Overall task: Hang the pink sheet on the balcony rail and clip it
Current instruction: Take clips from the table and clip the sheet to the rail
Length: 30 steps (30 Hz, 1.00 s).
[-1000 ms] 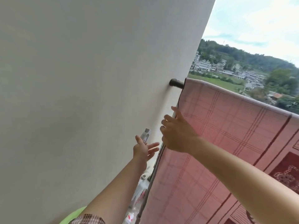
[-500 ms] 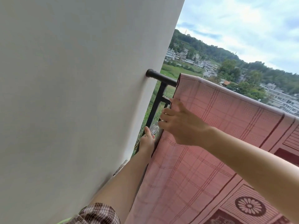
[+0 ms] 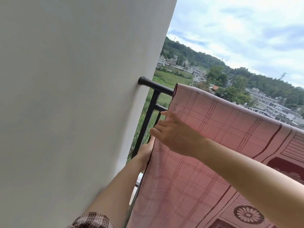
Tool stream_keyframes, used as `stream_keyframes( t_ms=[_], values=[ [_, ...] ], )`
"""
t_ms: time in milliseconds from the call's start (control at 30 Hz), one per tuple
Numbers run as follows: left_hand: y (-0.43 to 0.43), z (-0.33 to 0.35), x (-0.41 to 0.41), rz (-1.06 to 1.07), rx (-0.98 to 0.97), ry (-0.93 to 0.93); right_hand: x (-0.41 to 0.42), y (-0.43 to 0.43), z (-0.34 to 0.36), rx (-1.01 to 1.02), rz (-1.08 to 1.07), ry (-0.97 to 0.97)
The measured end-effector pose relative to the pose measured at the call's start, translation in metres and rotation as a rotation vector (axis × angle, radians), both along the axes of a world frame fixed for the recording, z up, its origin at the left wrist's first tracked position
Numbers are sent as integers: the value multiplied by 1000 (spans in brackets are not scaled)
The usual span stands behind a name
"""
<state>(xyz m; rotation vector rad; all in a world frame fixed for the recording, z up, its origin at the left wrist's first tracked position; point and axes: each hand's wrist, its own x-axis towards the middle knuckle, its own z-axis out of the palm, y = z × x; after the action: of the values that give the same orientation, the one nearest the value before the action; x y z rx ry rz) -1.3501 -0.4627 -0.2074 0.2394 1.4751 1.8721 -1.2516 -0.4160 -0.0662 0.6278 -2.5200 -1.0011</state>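
White wall (image 3: 65, 104) abuts black rail (image 3: 158, 86) bearing pink sheet (image 3: 222, 129).

**A home balcony high over a village**

A black metal rail (image 3: 156, 87) with upright bars ran out from a plain white wall (image 3: 74, 96), the kind of guard that edges a house balcony. Over the rail hung a pink sheet (image 3: 213, 129), household linen with a check pattern and flower motifs, which marked the place as a dwelling. Beyond the rail the land lay lower. Green fields (image 3: 166, 78) came first, then rows of pale multi-storey houses (image 3: 269, 106), with wooded hills (image 3: 189, 53) behind them under a cloudy sky (image 3: 238, 30). Daylight fell on the wall beside the rail.
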Motion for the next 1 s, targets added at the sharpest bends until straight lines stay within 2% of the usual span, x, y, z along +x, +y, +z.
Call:
stream_keyframes(
  t_ms=[167,500,667,867,1000],
  values=[
    [8,2,-3,10,31,-3,-10,-4,-2,-10,35,-39],
    [14,5,-5,320,-64,126,-22,-4,-2,-30,111,-40],
    [3,8,-9,479,-1,15,-32,-14,5,-65,132,-12],
    [4,6,-11,439,-44,1,-30,-10,9,-32,56,1],
    [3,16,-15,511,14,-50,-33,-15,23,-57,85,-9]
  ],
)
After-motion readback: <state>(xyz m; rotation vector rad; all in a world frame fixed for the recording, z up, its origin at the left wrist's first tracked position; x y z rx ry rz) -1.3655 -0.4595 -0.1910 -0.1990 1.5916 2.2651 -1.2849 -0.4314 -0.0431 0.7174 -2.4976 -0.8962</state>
